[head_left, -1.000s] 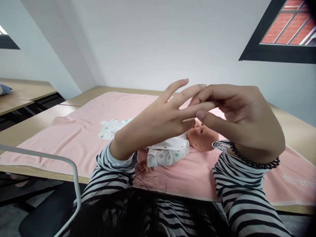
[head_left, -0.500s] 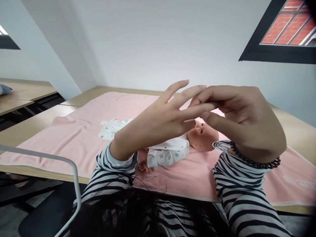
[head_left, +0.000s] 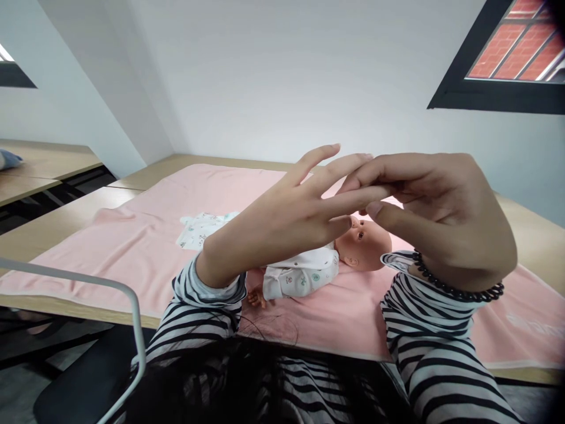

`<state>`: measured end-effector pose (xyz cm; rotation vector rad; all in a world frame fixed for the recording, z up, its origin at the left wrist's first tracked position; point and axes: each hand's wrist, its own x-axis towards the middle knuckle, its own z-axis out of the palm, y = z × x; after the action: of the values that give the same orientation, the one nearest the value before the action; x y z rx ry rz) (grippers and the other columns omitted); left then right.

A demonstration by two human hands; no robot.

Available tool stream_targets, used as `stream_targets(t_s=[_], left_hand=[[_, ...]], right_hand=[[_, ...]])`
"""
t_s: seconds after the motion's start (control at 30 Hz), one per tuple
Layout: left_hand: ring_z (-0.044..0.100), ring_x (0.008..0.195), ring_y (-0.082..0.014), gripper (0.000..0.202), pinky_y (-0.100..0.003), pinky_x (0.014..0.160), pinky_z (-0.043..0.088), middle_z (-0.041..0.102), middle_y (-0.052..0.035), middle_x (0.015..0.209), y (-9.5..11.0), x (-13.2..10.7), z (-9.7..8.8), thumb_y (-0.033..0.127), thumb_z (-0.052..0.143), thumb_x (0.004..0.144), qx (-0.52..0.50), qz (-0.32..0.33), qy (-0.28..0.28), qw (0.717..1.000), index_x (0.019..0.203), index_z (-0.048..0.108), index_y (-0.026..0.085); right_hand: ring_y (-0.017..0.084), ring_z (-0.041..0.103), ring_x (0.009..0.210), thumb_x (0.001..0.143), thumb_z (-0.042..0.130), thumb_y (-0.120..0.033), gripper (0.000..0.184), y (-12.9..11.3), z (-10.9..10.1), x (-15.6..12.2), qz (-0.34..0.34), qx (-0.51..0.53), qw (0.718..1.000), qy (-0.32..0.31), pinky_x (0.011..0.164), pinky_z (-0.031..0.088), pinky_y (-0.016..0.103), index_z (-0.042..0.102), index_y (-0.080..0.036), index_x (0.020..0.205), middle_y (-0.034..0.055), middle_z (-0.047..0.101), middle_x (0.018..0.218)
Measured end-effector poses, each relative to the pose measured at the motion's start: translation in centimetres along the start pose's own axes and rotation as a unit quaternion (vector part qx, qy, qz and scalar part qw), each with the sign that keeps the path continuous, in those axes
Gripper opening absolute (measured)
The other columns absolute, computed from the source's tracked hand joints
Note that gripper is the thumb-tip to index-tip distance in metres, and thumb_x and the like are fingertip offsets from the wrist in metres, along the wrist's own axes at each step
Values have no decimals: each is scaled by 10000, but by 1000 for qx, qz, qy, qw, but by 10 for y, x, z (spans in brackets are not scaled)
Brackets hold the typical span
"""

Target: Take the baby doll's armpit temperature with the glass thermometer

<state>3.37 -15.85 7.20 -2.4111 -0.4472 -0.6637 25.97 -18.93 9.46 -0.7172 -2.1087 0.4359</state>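
Both my hands are raised in front of the camera, above a baby doll [head_left: 322,259] in a white printed bodysuit that lies on its back on a pink blanket [head_left: 145,235]. My left hand [head_left: 282,221] has its fingers stretched out and spread. My right hand [head_left: 441,218], with a dark bead bracelet at the wrist, curls its fingers and thumb around the fingertips of my left hand. Neither hand touches the doll. Both arms wear black-and-white striped sleeves.
A folded white printed cloth [head_left: 200,228] lies on the blanket left of the doll. The blanket covers a wooden table [head_left: 57,224]. A white metal chair frame [head_left: 110,294] stands at lower left. Another table [head_left: 44,162] is at far left, a dark-framed window [head_left: 507,59] at upper right.
My right hand has slid slightly to the right along my left fingers. The doll and the blanket have not moved.
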Motion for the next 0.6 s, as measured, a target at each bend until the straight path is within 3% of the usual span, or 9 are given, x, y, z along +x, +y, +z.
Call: stream_targets(t_s=[0.2,0.33,0.47,0.6], left_hand=[[406,1606,-291,440,-597,1398,290,492,60,1665,0,0,-1,170,406,1105,4,15,3,1000,1466,604,327],[408,1603,-302,430,-612,1390,299,507,37,1657,0,0,-1,235,419,1115,-18,-20,6,1000,1504,566,343],[407,1604,-285,401,-559,1394,298,523,11,1639,0,-1,-2,274,381,1136,-32,-28,12,999,1485,576,308],[445,1581,-281,372,-569,1380,304,588,5,1542,1,1,-4,255,374,1145,-72,-8,30,997,1402,640,296]], right_hand=[[220,644,798,977,714,-297,62,4,0,2,-14,12,1000,-4,723,555,406,775,-305,981,11,732,935],[251,672,822,996,681,-341,124,6,-3,0,-12,4,1000,-10,717,577,423,796,-331,1040,23,742,949],[231,681,807,1006,675,-300,137,5,-2,-2,-20,33,999,-8,703,573,392,801,-293,1059,33,745,950],[197,687,786,994,688,-218,143,4,3,-2,-45,62,997,6,655,550,346,814,-260,1045,33,748,953]])
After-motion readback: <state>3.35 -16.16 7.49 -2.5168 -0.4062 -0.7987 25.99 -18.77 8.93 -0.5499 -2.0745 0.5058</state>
